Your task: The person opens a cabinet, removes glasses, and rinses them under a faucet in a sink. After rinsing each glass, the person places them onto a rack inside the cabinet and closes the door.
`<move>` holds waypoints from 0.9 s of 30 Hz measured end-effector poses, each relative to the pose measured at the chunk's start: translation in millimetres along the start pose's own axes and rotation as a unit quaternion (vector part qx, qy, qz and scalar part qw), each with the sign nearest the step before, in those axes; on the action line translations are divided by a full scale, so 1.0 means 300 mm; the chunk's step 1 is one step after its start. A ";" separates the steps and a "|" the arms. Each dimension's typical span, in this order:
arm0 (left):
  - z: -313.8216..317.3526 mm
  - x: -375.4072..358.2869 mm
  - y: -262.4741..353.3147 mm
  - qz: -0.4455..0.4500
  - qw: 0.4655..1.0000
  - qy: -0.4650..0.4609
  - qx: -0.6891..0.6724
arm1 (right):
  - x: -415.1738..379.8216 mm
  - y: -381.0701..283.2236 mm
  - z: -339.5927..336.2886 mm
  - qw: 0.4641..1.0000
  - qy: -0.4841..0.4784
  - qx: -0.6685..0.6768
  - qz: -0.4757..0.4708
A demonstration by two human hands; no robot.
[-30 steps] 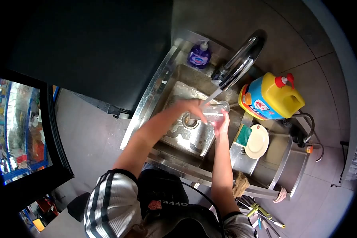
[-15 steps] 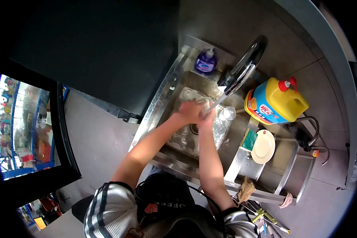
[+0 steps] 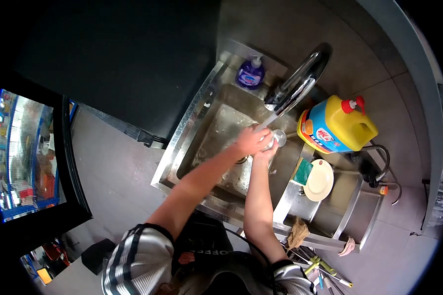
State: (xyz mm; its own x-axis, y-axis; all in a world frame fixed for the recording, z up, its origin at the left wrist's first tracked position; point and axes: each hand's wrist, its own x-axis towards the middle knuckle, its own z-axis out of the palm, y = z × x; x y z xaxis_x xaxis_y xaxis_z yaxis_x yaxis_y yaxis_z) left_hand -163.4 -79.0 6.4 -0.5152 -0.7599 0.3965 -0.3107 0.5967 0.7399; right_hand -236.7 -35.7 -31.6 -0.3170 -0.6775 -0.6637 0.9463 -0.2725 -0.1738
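Note:
Under the running tap (image 3: 305,83), both hands meet over the sink basin (image 3: 206,132). My right hand (image 3: 267,151) is closed around a small clear cup (image 3: 280,137), its thumb along the near side. My left hand (image 3: 252,141) lies against the left side of the same cup, fingers curled onto it in the water stream. The fingers partly cover the cup, so its lower part is hidden. Water wets the bottom of the basin, and the drain shows partly behind the wrists.
A purple soap pump bottle (image 3: 250,73) stands at the back left corner. To the right are a large yellow jug (image 3: 337,125), a green sponge (image 3: 302,172) and a cream plate (image 3: 320,180). A brown cloth (image 3: 298,233) hangs on the front edge.
My hands have moved apart slightly and shifted right onto the clear cup. The view has shifted a little, and the tap still runs.

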 end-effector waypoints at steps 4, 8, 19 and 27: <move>-0.125 -0.031 -0.095 -0.265 0.925 -0.112 -0.249 | 0.007 0.065 0.009 0.996 -0.011 -0.081 0.030; -0.306 -0.067 -0.142 -0.464 0.772 -0.187 -0.391 | 0.087 0.138 0.001 0.982 -0.032 -0.186 -0.003; -0.282 -0.155 0.052 -0.234 0.905 -0.268 0.232 | 0.116 0.125 0.021 0.936 -0.054 -0.241 0.249; -0.147 0.074 0.010 -0.443 0.875 -0.183 0.068 | 0.038 0.105 0.054 0.951 0.004 -0.218 -0.220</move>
State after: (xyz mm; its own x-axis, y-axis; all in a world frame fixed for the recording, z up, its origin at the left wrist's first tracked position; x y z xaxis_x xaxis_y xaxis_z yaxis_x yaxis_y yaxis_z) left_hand -140.6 -105.4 41.3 -0.2370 -0.8213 -0.5189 -0.7966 -0.1415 0.5877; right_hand -211.5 -63.2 -32.9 -0.6890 -0.5578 -0.4627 0.6597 -0.2185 -0.7191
